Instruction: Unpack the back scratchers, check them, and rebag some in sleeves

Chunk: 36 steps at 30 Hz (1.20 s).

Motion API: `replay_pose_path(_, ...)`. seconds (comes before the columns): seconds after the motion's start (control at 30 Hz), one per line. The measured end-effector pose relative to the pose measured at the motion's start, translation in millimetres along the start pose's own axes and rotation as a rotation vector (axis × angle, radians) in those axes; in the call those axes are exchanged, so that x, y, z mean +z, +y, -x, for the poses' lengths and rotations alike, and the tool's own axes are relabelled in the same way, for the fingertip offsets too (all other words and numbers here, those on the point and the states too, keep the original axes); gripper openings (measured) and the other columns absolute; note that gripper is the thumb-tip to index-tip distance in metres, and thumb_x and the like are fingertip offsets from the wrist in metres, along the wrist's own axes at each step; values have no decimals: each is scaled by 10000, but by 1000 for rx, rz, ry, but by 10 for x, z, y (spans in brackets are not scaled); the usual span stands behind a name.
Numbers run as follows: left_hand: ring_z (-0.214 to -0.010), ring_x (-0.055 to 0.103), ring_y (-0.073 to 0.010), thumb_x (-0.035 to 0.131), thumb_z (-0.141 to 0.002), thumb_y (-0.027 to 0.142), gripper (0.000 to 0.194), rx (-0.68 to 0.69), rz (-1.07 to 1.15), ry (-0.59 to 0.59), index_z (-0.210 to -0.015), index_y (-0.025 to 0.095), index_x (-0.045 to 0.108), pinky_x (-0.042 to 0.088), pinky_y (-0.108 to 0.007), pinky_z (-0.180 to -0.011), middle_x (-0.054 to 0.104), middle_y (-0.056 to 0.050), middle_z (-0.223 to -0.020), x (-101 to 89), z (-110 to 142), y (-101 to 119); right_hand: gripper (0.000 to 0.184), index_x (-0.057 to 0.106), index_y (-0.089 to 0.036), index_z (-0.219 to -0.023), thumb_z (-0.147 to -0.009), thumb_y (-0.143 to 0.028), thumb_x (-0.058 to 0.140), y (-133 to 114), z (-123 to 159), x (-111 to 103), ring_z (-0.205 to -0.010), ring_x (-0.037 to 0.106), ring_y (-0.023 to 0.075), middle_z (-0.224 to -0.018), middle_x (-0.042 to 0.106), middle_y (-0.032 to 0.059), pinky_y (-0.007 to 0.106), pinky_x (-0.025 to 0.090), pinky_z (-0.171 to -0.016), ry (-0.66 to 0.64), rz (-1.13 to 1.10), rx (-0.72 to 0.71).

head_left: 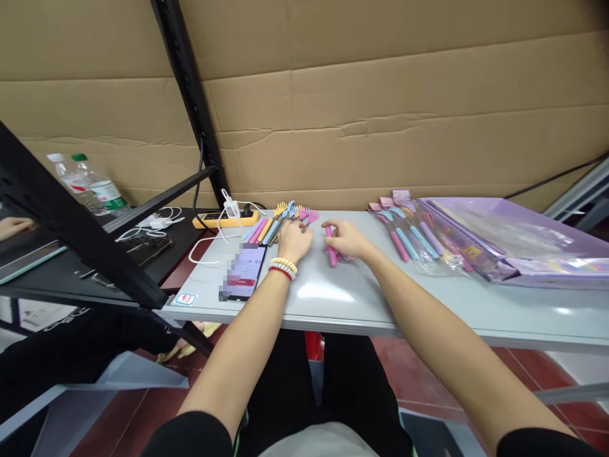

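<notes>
My left hand [294,241], with coiled bands at its wrist, reaches into a row of back scratchers [266,230] with purple, yellow and blue handles. Its fingers are bent around the thin stem of a scratcher with a pink claw head [312,216]; the fingertips are partly hidden. Just to the right, my right hand [349,238] has its thumb against a pink handle [332,254], with the index finger curved above. Pink-printed wrapping [346,259] lies under that hand. A phone [245,271] lies beside my left wrist.
Bagged back scratchers [404,235] lie on the right, beside an open purple box [537,279] containing plastic packaging. A yellow power strip [228,220] with white cables stands at the back left. A black rack post [190,95] rises there. Bottles [107,190] and another person's hand [16,225] are farther left.
</notes>
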<state>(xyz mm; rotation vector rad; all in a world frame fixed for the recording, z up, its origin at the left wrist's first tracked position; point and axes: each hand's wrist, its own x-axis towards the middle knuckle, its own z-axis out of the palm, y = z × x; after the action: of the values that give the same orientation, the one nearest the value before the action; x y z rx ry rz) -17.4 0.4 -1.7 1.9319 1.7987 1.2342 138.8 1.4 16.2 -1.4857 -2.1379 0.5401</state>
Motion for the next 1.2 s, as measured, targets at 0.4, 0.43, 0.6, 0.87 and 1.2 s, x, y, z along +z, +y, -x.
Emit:
replay_pose_path(0.4,-1127,456,-280,459,-844,345,268,101,-39,-116,-941,226,679,334,-477,-968,612,-70,-1119,78,97,-8,331,625,-138,-1041,-763,-255,487,-139,3,232,-771,615,215,-846,698,98,242,371,-647,-1,324,-78)
replay_pose_path(0.43,-1132,450,-275,453,-849,371,285,108,-40,-124,-977,234,668,335,-470,-969,608,-63,-1126,78,101,-6,348,622,-147,-1064,-763,-238,474,-141,3,220,-771,616,211,-835,700,85,239,372,-649,13,309,-73)
replay_pose_path(0.6,-1124,448,-262,336,-900,406,368,96,-112,-155,-983,239,653,333,-462,-964,606,-58,-1133,68,100,-8,359,632,-151,-1059,-766,-298,487,-137,12,204,-729,614,213,-770,693,77,248,380,-649,21,332,-62)
replay_pose_path(0.87,-1164,437,-272,305,-887,402,409,221,-260,-371,-1035,240,650,298,-486,-983,595,-68,-1192,75,127,-22,383,629,-126,-1058,-717,-260,518,-44,14,-118,-559,569,170,-503,588,9,234,375,-564,66,209,71)
replay_pose_path(1.2,-1245,364,-293,293,-853,591,539,243,-341,-540,-1155,280,613,232,-509,-1024,510,-102,-1256,46,189,20,542,596,-131,-1205,-670,-196,542,412,-77,-286,-552,577,141,-814,699,64,230,406,-555,-108,252,216)
